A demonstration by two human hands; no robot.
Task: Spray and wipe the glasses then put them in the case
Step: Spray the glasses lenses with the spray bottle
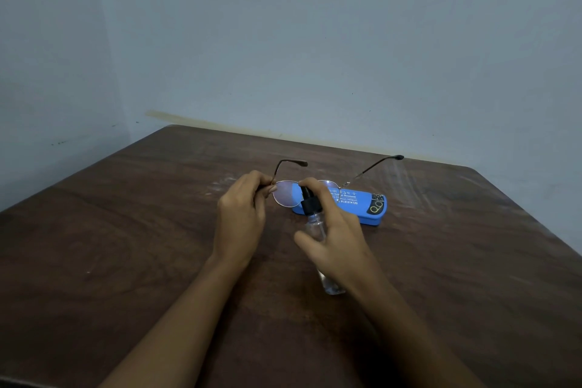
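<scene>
Head view, glasses [284,196]: thin metal wire frame with rounded clear lenses, held above the table in front of the case. Both temples are open and point away from the person, one with a brown tip and one with a black tip.
Left hand [242,214]: thumb and fingertips are closed together in a pinch on the frame's corner, by the hinge of the brown-tipped temple.
Right hand [338,236]: fingers are curled round the spray bottle, with the forefinger lying on top of the pump head. Whether it is pressing down cannot be told.
Spray bottle [310,202]: slim clear plastic cylinder with a ribbed black pump top, tilted with the nozzle just beside the lenses.
Case [362,206]: matte blue, oblong with rounded ends, closed and lying flat on the table behind the hands.
Table [126,230]: dark brown wood grain with pale scuffed smears.
Wall [315,41]: plain pale grey, with a yellowish stain along the table's far edge.
Hidden: the far lens sits mostly behind the right fingers and pump. The palm covers the bottle's middle.
Hard to read: the case's white print is too small, and the liquid level is unclear.
Cut off: both forearms, at the bottom edge.
</scene>
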